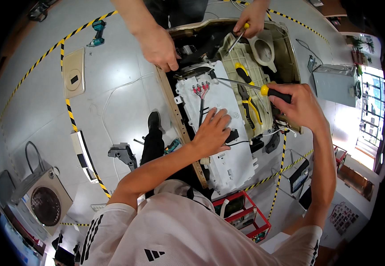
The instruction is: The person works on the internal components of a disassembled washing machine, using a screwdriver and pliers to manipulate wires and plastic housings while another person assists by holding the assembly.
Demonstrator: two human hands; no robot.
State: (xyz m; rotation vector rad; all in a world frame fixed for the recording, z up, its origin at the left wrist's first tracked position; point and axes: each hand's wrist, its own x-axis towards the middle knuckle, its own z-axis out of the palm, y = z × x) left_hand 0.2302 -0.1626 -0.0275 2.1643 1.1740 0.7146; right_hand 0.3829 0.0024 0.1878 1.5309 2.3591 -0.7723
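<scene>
Grey, glossy workshop flooring [112,80] fills the frame, crossed by yellow-and-black hazard tape [70,113] that runs from the upper left down toward the lower left. At the centre stands an opened appliance with a beige casing [174,111], its inside exposed: a white plastic control housing [228,146] with a bundle of red and black wires [200,91] near its upper end. The person's left hand [212,131] lies flat on that white housing in the middle of the frame, fingers spread and holding nothing, just pressing on the plastic. The right hand [301,106], at centre right, is closed in a fist around the black-and-yellow handle of a long screwdriver [245,85], whose steel shaft reaches left across the frame to the upper part of the housing. Just below the shaft, a pair of yellow-handled pliers [248,99] rests on a cream ribbed panel [245,66]. At the top of the frame a second person's two hands work on the same appliance: one [159,46] grips the dark upper edge of the housing, the other [252,17] holds a smaller yellow-handled screwdriver [236,40] pointing down-left. A teal cordless drill [97,33] lies on the floor at the upper left, and a red wire basket [245,213] sits at the lower centre right.
</scene>
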